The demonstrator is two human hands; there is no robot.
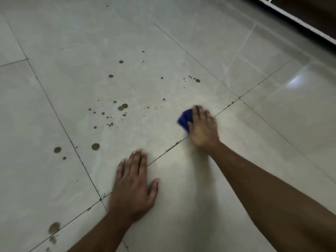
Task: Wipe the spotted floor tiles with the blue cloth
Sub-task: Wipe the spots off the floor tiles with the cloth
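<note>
Pressing one blue cloth [185,119] (bunched), right hand [203,127].

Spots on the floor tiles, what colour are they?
Brownish-olive spots, clearest in the head view.

Pale grey-beige glossy floor tiles [163,42], faintly marbled, crossed by thin dark grout lines [60,120]. Scattered over the central tile, round olive-brown spots [123,107] of mixed sizes, with larger ones at lower left. Deep blue cloth [185,118] under the right hand [203,128]; dark brown furniture base [309,11] with a white edge strip at upper right.
</note>
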